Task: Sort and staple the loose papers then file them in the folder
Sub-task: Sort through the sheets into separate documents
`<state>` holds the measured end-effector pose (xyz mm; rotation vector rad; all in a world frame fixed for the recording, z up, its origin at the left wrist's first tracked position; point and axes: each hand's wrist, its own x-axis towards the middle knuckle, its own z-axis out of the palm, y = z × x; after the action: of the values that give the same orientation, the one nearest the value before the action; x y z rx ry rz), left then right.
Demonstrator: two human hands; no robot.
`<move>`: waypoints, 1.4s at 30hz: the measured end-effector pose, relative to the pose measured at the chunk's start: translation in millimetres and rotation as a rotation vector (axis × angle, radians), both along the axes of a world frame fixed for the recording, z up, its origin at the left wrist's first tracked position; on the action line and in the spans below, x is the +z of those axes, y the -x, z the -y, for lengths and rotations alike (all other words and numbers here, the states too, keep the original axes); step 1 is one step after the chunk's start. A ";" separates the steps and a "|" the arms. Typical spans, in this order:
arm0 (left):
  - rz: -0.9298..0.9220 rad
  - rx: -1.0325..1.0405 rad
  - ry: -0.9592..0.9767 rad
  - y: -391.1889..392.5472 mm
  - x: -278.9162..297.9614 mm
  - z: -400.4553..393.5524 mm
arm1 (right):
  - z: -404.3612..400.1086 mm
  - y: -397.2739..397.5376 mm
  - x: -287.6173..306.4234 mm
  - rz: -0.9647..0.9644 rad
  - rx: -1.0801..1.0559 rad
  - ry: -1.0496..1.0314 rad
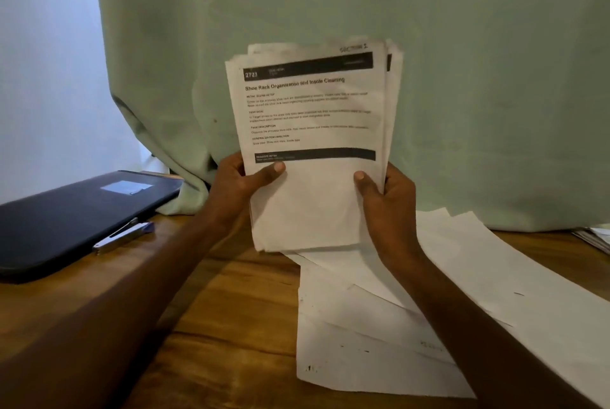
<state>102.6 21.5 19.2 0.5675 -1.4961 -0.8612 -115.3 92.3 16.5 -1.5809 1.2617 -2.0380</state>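
I hold a stack of printed papers (313, 131) upright above the wooden table (204, 326), its front sheet headed "Shoe Rack Organization". My left hand (242, 186) grips the stack's lower left edge, thumb across the front. My right hand (388, 197) grips the lower right edge the same way. Several loose sheets (412, 319) lie face down on the table under and to the right of the stack. A dark folder (66, 214) lies closed at the left. A silver stapler (120, 235) rests by the folder's near right edge.
A pale green curtain (363, 12) hangs right behind the table and drapes onto its back edge. More papers (594, 237) poke in at the far right edge. Bare wood shows between my forearms and at the lower left.
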 end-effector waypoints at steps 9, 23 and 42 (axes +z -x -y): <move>0.113 0.021 -0.218 10.7 -30.7 12.9 | 8.5 -6.5 -21.5 -0.131 0.033 -0.403; -0.183 0.217 -0.521 -22.4 -44.5 52.8 | 16.7 40.6 -2.3 -0.200 -0.402 -0.371; -0.321 0.089 -0.482 -37.8 -48.8 65.1 | -4.6 58.0 -41.7 -0.938 0.014 -0.938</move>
<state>140.4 -43.6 -29.6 0.7984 -0.9655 -1.1908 -173.3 96.9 -25.2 -1.9451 2.0143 -0.3611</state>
